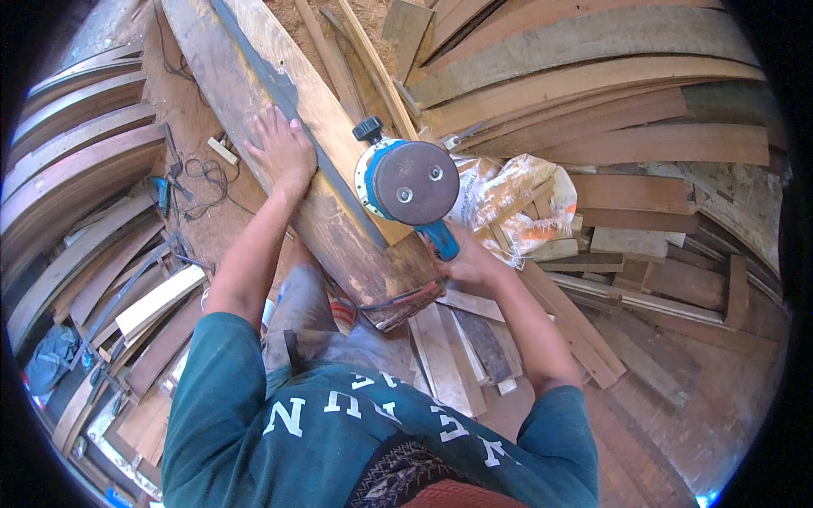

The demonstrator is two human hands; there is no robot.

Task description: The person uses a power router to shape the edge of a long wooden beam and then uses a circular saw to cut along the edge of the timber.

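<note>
A long, thick wooden plank [330, 203] slants from the upper left down to my lap, part bare pale wood and part stained dark. Along its top runs a dark grey strip [343, 190]. My left hand [284, 152] lies flat on the plank beside that strip, fingers spread. In my right hand [471, 256] is the handle of a blue power tool [417, 182], its exact kind unclear. The tool has a round brown face with two bolts, a pale rim and a black side knob. It appears over the plank's right edge; whether it touches the wood cannot be seen.
Stacked boards [584, 93] fill the right side, and more curved boards [85, 144] line the left. A white sack [525, 199] with wood scraps lies right of the tool. Another blue tool [161, 193] and a looped cord [212, 176] rest on the left floor.
</note>
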